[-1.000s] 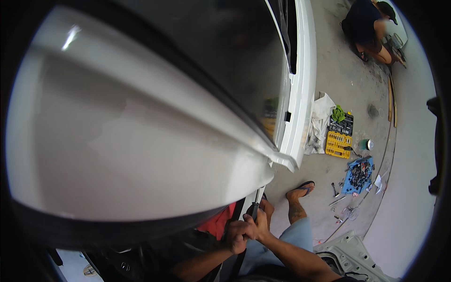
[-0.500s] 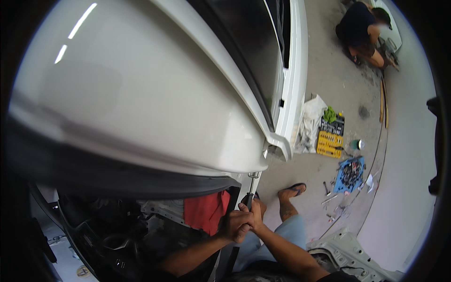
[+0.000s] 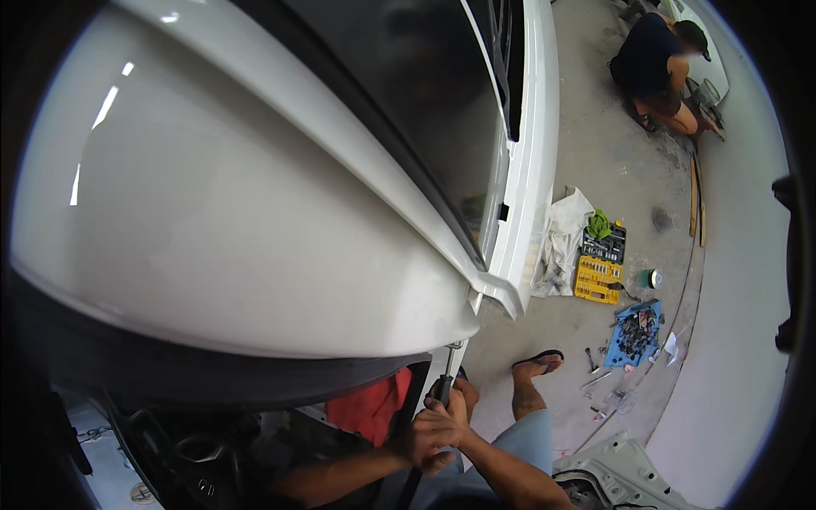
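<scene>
Both my hands are closed, one against the other, round a black-handled tool (image 3: 440, 388) with a thin metal shaft. My left hand (image 3: 432, 435) wraps over the lower handle, and my right hand (image 3: 460, 406) sits close against it on the right. The shaft points up to the lower right corner of a white car panel (image 3: 280, 229). Its tip is at or just under that edge; whether it touches cannot be made out. A dark seal strip (image 3: 255, 374) runs along the panel's lower edge. Below it, a red cloth (image 3: 371, 410) lies by the dark car interior.
A yellow-and-black socket set (image 3: 598, 279), a white cloth (image 3: 561, 246), a jar (image 3: 651, 279) and a blue cloth (image 3: 623, 342) with loose small parts lie on the floor at right. Another person (image 3: 650, 64) crouches by the wall. A bare metal panel (image 3: 620, 463) is lower right.
The view has shifted, and the panel edge and tool tip sit lower in the picture. My hands keep their grip on the tool. The crouching person's head and arms have shifted slightly.
</scene>
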The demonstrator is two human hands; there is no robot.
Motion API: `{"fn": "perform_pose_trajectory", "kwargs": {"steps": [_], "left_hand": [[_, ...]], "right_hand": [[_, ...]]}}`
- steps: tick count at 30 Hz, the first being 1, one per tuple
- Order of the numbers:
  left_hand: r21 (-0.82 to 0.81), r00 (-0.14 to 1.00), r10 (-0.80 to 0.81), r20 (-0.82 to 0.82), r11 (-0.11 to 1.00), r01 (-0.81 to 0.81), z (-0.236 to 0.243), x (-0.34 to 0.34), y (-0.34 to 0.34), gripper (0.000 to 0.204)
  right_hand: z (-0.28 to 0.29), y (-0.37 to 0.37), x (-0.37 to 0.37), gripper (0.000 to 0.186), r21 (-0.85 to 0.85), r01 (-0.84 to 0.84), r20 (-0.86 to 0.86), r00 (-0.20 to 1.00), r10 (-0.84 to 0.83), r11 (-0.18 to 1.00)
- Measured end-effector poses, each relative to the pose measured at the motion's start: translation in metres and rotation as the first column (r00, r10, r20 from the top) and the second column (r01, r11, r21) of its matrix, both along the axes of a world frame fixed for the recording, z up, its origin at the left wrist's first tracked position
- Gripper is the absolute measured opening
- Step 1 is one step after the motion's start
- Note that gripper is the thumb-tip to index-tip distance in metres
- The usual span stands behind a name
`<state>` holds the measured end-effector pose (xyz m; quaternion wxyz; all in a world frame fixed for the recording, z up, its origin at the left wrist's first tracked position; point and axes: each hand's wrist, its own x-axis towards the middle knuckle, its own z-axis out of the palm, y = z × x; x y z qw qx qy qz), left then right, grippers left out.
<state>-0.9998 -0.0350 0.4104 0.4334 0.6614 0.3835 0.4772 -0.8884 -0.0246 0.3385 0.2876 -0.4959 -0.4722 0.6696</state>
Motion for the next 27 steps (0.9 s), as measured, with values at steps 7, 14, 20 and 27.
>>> {"fn": "perform_pose_trajectory", "kwargs": {"steps": [7, 14, 20, 27], "left_hand": [[-0.084, 0.995, -0.087, 0.057, 0.992, 0.092, 0.028, -0.009, 0.022, 0.039], [-0.130, 0.866, 0.496, -0.066, 0.856, -0.501, 0.052, -0.025, -0.009, 0.024], [-0.836, 0.721, 0.693, 0.021, 0.407, -0.367, -0.076, 0.076, 0.044, 0.033], [-0.976, 0.152, 0.981, -0.120, -0.088, -0.199, -0.170, 0.129, 0.169, 0.062]], "right_hand": [[0.035, 0.019, -0.008, 0.032, 0.011, -0.013, 0.193, 0.981, 0.011, 1.000], [0.022, -0.001, 0.029, 0.027, 0.361, -0.260, 0.330, 0.934, 0.139, 0.895], [-0.018, 0.000, 0.180, 0.028, 0.270, -0.699, 0.510, 0.687, 0.517, 0.663], [0.014, 0.075, 0.392, 0.031, 0.083, -0.683, 0.795, 0.485, 0.365, 0.726]]}}
